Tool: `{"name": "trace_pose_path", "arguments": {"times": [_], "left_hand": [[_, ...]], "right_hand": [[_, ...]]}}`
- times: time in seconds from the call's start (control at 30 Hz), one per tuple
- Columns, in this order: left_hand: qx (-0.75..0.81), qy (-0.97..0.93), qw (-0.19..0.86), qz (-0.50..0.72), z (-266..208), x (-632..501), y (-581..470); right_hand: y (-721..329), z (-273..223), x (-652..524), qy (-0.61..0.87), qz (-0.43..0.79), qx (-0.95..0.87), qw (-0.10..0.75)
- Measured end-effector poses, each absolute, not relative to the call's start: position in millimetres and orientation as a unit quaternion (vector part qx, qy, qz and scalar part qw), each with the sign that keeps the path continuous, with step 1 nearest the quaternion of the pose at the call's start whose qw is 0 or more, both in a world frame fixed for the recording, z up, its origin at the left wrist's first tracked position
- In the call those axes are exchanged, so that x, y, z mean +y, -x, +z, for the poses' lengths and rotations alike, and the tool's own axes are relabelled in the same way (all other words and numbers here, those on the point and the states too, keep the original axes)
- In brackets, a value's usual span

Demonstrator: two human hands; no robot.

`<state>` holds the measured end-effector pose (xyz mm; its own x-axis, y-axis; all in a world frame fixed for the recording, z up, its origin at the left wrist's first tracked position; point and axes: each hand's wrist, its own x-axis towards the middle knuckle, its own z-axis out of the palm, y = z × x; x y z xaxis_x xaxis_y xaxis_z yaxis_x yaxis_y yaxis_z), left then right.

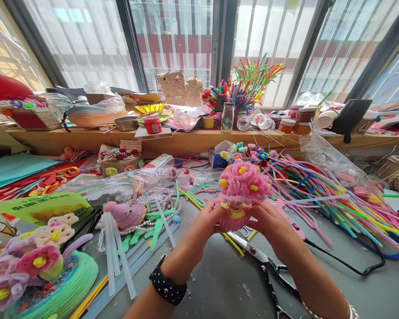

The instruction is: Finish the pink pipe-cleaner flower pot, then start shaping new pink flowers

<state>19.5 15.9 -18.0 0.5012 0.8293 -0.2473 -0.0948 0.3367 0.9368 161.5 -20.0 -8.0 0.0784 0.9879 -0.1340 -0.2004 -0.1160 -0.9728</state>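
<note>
A pink flower pot of fuzzy stems, topped with pink flowers that have yellow centres, is held just above the middle of the table. The left hand has its grip closed on the pot's left side; the right hand grips the right side the same way, fingers curved round it. Just below lie black-handled scissors, blades partly behind the hands. A pink glue gun lies beside the right hand, its black cord running right. Farther right spreads a heap of coloured stems. To the left are clear glue sticks, a pink knitted piece and, near left, a green base with fuzzy flowers. On the far ledge stand a glass bottle and a red jar.
</note>
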Motion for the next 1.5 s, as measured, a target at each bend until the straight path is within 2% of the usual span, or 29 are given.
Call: {"name": "trace_pose_path", "arguments": {"times": [0.63,1.5], "left_hand": [[0.424,-0.503,0.684,0.315,-24.0,21.8,-21.7],[0.467,-0.486,0.572,0.467,-17.2,24.2,-13.4]], "right_hand": [[-159.9,-7.0,-20.2,0.510,0.541,-0.401,0.535],[-165.0,-10.7,-17.5,0.496,0.498,-0.379,0.602]]}}
